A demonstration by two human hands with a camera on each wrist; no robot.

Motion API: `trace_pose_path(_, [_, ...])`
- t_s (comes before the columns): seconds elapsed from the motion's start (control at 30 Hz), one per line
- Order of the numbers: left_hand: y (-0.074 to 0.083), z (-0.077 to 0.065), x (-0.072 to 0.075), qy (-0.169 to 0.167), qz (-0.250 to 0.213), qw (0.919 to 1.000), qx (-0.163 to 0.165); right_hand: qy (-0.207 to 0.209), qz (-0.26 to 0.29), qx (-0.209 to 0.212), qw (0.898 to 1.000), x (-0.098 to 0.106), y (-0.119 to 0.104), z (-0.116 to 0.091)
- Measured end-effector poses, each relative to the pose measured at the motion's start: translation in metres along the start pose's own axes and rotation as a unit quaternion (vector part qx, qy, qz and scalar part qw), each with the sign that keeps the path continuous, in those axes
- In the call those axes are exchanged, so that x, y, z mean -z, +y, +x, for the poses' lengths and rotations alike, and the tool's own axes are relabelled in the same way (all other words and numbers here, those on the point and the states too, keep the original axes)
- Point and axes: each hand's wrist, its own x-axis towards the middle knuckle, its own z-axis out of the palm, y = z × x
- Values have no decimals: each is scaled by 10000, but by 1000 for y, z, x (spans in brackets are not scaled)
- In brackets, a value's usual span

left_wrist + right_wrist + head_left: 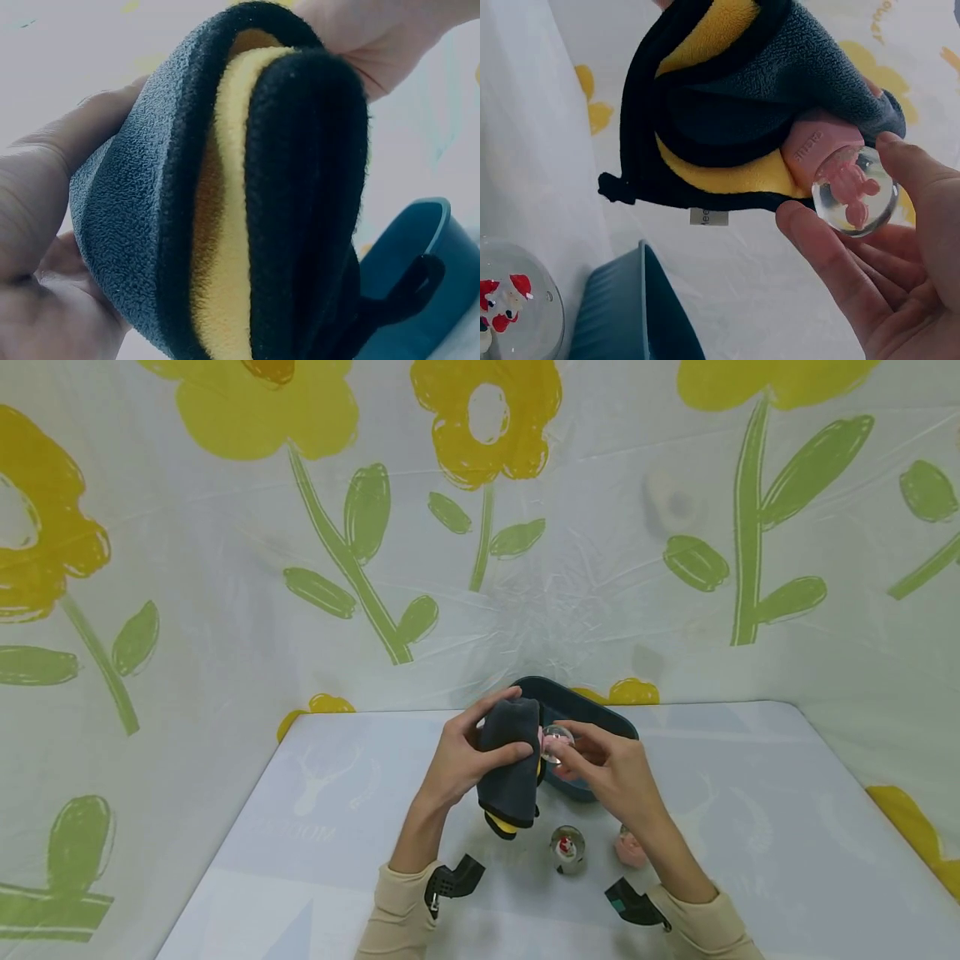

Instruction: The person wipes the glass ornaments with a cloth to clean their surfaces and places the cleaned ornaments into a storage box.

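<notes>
My left hand (459, 758) grips a folded plush cloth (508, 777), grey-blue outside and yellow inside with black edging. A small snow globe (859, 196) with a pink base and a pink figure is pinched by my right hand (617, 770), fingers and thumb around its clear ball. In the right wrist view its base rests against the folds of the cloth. The left wrist view shows the cloth's layered black and yellow edges (232, 195) close up, with the globe hidden behind them.
Behind the hands, a dark blue tub (611, 718) stands at the table's far edge. Nearer me on the white table (300, 860) is a second snow globe (567, 850) with red and white figures. A pink object (630, 850) lies beside my right forearm, partly covered by it.
</notes>
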Motion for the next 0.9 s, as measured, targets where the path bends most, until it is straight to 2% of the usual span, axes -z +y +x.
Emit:
trace_pose_path(0.07, [0, 0, 0, -14, -2, 10000, 2, -43, 79, -56, 9999, 0, 0, 0])
trace_pose_path(0.2, [0, -1, 1, -12, -74, 10000, -41, 1, -16, 145, 9999, -2, 0, 1])
trace_pose_path(0.3, [0, -1, 2, 17, -172, 9998, -50, 33, -40, 442, 9990, -3, 1, 1])
trace_pose_path(0.53, [2, 0, 5, 71, -525, 9986, -69, -92, 318, 1177, 9925, -6, 1, 2])
trace_pose_path(0.7, [2, 1, 6, 130, -706, 9974, 75, 29, 12, 1760, 9844, -7, 1, 2])
trace_pose_path(0.9, [0, 1, 8, 145, -777, 9966, 246, 67, -220, 1968, 9802, -8, 2, 2])
